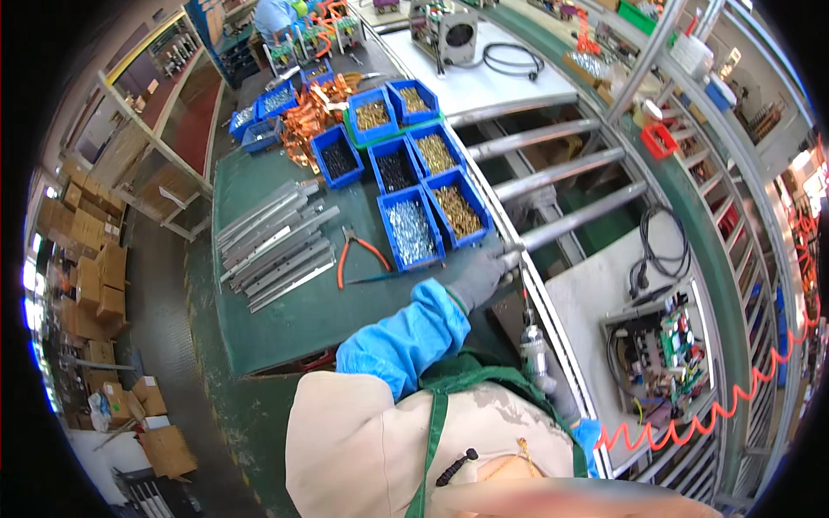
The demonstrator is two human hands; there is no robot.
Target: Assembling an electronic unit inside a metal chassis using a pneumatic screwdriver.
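My left hand [477, 281], in a grey glove and blue sleeve, reaches to the bench edge just in front of the blue bins. Its fingers are pinched together beside the tip of a driver; whatever is between them is too small to make out. My right hand [563, 404], gloved too and partly hidden by my body, is closed on the lower end of a silver power screwdriver [535, 352]. The tool's bit points away from me, towards the left fingertips. Close by are a blue bin of silver screws [409, 230] and another of brass-coloured screws [457, 210].
Orange-handled pliers [344, 259] and metal strips [281, 246] lie on the green bench [285, 332]. Copper-coloured parts [307, 121] are heaped behind. Right of me, an open electronic unit [665, 354] sits on a roller conveyor [570, 168], near a coiled red hose [691, 426].
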